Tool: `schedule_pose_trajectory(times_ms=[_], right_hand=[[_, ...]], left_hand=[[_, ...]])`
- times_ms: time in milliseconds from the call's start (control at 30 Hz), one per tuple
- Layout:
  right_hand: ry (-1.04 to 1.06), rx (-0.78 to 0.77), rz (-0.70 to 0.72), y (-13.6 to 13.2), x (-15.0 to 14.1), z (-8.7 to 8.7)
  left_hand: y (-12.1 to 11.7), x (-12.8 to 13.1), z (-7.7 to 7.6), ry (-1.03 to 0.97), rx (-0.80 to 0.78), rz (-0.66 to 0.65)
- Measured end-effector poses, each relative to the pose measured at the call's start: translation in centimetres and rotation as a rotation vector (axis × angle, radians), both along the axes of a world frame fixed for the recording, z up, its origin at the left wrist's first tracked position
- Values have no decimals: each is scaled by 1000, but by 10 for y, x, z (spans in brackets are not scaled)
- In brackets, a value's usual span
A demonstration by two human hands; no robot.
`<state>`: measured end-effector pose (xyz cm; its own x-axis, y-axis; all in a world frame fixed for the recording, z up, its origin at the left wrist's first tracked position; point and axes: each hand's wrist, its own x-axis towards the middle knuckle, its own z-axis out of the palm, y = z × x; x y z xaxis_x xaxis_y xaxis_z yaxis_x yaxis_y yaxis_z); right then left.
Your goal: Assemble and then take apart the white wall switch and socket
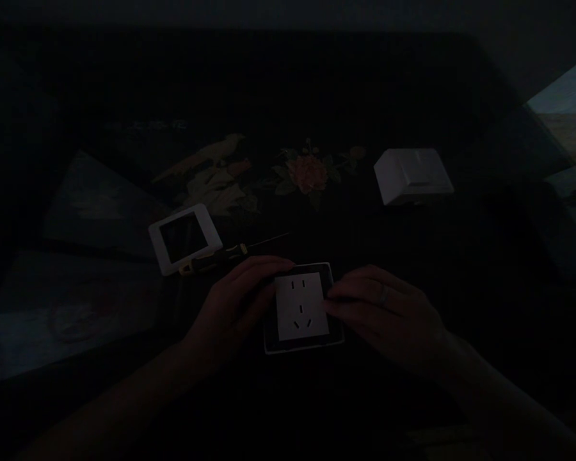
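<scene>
The scene is very dark. A white wall socket point(301, 309) with plug holes lies face up in a dark frame on the table in front of me. My left hand point(235, 304) grips its left edge, fingers curled over the top corner. My right hand point(386, 314), with a ring on one finger, presses its fingertips against the socket's right edge. Both hands close on the socket from either side.
A white square cover frame point(185, 238) lies to the left, with a screwdriver point(230, 253) beside it. A white box-shaped part point(413, 175) sits at the back right. The dark tabletop point(307, 173) carries a flower and bird pattern. Pale sheets lie at far left.
</scene>
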<state>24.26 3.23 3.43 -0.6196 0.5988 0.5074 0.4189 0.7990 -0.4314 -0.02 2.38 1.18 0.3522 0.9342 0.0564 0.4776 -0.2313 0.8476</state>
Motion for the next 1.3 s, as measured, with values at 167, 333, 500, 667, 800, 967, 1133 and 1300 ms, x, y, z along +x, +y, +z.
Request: schedule_pose_trajectory(times_ms=[167, 333, 500, 667, 800, 967, 1133, 1300], right_hand=[[41, -128, -36, 2, 1, 1], [70, -191, -68, 4, 2, 5], [26, -221, -134, 6, 7, 9], [33, -312, -198, 6, 6, 4], [35, -453, -229, 5, 5, -2], [33, -588, -212, 3, 2, -4], [26, -593, -224, 4, 3, -6], [34, -457, -302, 12, 4, 1]], left_hand=[[-7, -5, -4, 10, 70, -83], [-14, -4, -6, 75, 93, -219], [-17, -1, -6, 155, 122, -232], [-17, -1, -8, 180, 154, -238], [-17, -1, -11, 172, 177, -233], [-15, 1, -14, 165, 268, -213], [-14, 2, -17, 169, 310, -222], [-14, 2, -16, 131, 254, -228]])
